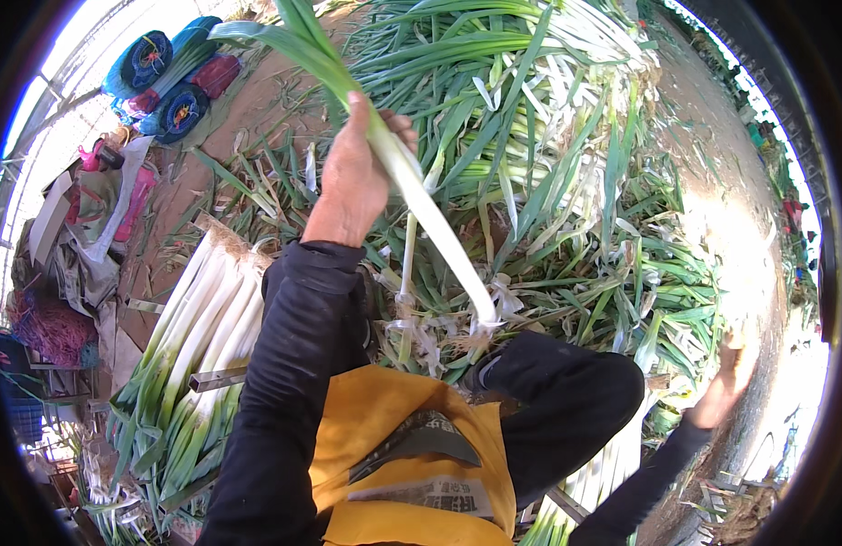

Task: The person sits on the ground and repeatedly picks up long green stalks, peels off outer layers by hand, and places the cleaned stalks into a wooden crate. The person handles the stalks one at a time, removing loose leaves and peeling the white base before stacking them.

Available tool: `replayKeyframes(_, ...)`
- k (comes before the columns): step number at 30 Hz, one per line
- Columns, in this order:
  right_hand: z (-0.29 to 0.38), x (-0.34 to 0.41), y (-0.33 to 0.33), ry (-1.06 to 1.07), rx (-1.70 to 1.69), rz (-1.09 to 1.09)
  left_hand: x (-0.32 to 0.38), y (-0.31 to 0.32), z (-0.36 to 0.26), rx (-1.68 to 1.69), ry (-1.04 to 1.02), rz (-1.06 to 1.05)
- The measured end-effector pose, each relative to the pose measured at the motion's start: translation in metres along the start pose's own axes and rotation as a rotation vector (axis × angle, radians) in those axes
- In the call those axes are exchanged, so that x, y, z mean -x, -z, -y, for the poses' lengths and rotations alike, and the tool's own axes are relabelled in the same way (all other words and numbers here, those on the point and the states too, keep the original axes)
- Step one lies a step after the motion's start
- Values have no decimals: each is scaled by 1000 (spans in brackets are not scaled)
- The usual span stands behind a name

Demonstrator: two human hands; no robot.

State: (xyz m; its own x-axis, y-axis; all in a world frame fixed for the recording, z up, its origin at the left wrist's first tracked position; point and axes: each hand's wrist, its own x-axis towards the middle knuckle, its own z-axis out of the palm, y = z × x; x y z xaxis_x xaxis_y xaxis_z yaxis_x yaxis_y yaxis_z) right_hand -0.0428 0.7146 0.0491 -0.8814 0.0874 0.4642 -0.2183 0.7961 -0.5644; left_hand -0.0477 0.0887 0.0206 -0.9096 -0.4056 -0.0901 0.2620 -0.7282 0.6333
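Observation:
My left hand (358, 174) grips a large green onion (438, 225) around its upper stalk. The onion slants across the view, its green leaves towards the top and its white root end low, above my shoe. Out to the far right, my right hand (724, 382) reaches over the edge of the leaf litter into bright sunlight. Glare and blur hide its fingers. Ahead lies a big heap of green onions (462, 48), leaves to the left and white ends to the right. Stripped leaves (564, 300) cover the ground below it.
On my left, trimmed onions (202, 300) rest in a row on a metal frame (217, 379). More white stalks (601, 481) lie beside my right leg. Blue net rolls (175, 109) stand at the upper left, above cloth and pink netting (52, 331). I wear a yellow apron (393, 396).

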Motion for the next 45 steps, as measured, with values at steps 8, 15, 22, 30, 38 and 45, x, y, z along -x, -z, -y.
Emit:
replayKeyframes(8, 246, 91, -237, 285, -452, 382, 4, -11, 39, 130, 191, 72)
replayKeyframes(15, 275, 93, -283, 76, -835, 650, 26, -27, 42, 102, 187, 151)
replayKeyframes(22, 267, 94, -257, -225, -1145, 1036, 28, -22, 20, 49, 230, 439)
replayKeyframes(30, 294, 106, -267, 283, -436, 198, 36, -25, 32, 37, 152, 299)
replayKeyframes(38, 291, 117, -274, 228, -373, 177, 39, -24, 42, 26, 140, 248)
replayKeyframes(45, 290, 118, -279, 270, -308, 148, 44, -29, 51, -9, 125, 108)
